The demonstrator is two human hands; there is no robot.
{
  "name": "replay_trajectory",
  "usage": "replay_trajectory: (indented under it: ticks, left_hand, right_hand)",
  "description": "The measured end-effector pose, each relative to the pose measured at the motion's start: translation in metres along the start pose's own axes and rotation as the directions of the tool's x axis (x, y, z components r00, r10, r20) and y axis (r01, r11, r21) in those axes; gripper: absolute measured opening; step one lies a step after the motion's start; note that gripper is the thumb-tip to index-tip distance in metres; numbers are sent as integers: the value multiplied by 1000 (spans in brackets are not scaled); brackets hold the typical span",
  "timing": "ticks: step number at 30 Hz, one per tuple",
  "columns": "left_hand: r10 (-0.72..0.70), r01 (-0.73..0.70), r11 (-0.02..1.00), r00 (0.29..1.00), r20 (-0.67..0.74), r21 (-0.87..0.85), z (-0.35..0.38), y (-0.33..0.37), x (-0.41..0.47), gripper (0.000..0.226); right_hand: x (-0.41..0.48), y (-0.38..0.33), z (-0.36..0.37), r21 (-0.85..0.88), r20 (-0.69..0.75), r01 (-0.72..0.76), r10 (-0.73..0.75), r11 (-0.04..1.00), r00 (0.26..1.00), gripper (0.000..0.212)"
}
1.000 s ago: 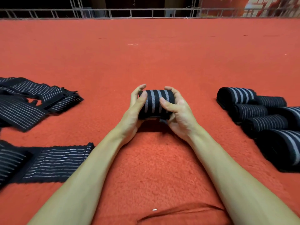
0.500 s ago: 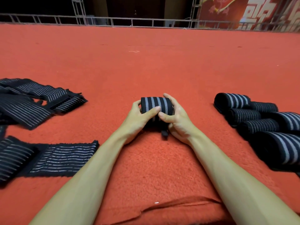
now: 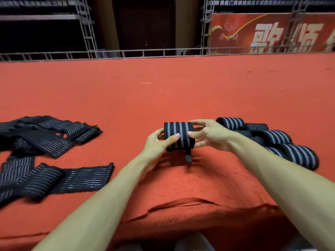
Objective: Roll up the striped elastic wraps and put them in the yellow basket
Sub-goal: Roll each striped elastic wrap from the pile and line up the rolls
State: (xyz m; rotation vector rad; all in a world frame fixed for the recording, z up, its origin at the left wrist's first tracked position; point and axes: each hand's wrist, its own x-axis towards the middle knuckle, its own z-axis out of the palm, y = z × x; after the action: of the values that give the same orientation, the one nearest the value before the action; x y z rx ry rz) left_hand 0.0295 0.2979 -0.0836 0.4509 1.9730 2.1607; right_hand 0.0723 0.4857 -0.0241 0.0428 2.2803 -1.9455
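Note:
A rolled black wrap with grey stripes [image 3: 178, 135] is held just above the red carpet, a short black tab hanging from its underside. My left hand [image 3: 158, 142] grips its left end with the thumb across the front. My right hand [image 3: 208, 135] grips its right end, fingers curled over the top. Several finished rolls [image 3: 282, 142] lie in a cluster right behind my right hand. Flat unrolled striped wraps [image 3: 47, 134] are piled at the left, with one more flat unrolled wrap [image 3: 72, 178] nearer to me. No yellow basket is in view.
The red carpet [image 3: 163, 95] stretches far ahead to a metal truss rail [image 3: 145, 52]. A red banner [image 3: 272, 33] hangs beyond it at the right. A fold in the carpet [image 3: 181, 201] runs along the near edge.
Both hands have lifted the roll slightly off the carpet and shifted it right, toward the finished rolls. My head has tilted up, showing more of the background.

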Motion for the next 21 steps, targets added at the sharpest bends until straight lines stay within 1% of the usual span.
replay_trajectory:
  ticks: [2, 4, 5, 6, 7, 8, 9, 10, 12, 13, 14, 16, 18, 19, 21]
  left_hand:
    - [-19, 17, 998, 999, 43, 65, 17, 6, -5, 46]
    - [-63, 54, 990, 996, 70, 130, 36, 8, -8, 49]
    - [-85, 73, 988, 993, 78, 139, 47, 8, -8, 51]
    - [-113, 103, 988, 990, 88, 118, 58, 8, -9, 51]
    - [-142, 134, 987, 985, 98, 84, 69, 6, -8, 48]
    - [-171, 165, 984, 979, 109, 66, 79, 5, -9, 44]
    - [-202, 196, 979, 973, 114, 57, 88, 4, -11, 41]
    - [-236, 230, 971, 965, 112, 59, 97, 2, -13, 40]
    - [-295, 289, 955, 951, 97, 68, 109, -2, -18, 43]
    - [-322, 316, 946, 942, 96, 75, 115, -4, -19, 45]
    - [-347, 339, 937, 933, 98, 86, 119, -6, -21, 46]
    - [-373, 364, 926, 922, 101, 97, 128, -7, -23, 45]
    - [-372, 361, 924, 924, 84, 122, 136, -7, -24, 45]
    - [-362, 350, 925, 930, 64, 152, 139, -8, -23, 45]
    - [-318, 301, 909, 948, 13, 290, 140, -11, -22, 47]
  right_hand:
    - [-15, -7, -16, -96, -25, -29, 26, 995, 999, 39]
    - [-31, -11, -31, -135, -12, -78, 77, 988, 997, 25]
    - [-37, -12, -39, -137, -4, -106, 106, 985, 994, 16]
    - [-40, -11, -48, -138, -4, -130, 130, 982, 991, 14]
    - [-43, -9, -56, -155, -7, -146, 146, 977, 989, 22]
    - [-44, -6, -66, -183, -19, -169, 168, 968, 986, 35]
    - [-46, -3, -73, -237, -38, -190, 187, 953, 982, 43]
    - [-48, 0, -80, -308, -65, -195, 184, 931, 981, 44]
    - [-51, 3, -92, -458, -172, -168, 99, 873, 980, 28]
    - [-53, 3, -98, -509, -243, -156, 33, 846, 969, 19]
    - [-53, 3, -103, -531, -307, -154, -20, 833, 952, 14]
    - [-54, 3, -111, -536, -373, -170, -52, 827, 926, 16]
    - [-54, 5, -115, -538, -393, -191, -44, 821, 918, 18]
    - [-54, 7, -114, -542, -400, -194, -47, 818, 915, 19]
    - [-56, 9, -108, -565, -411, -192, -72, 802, 909, 26]
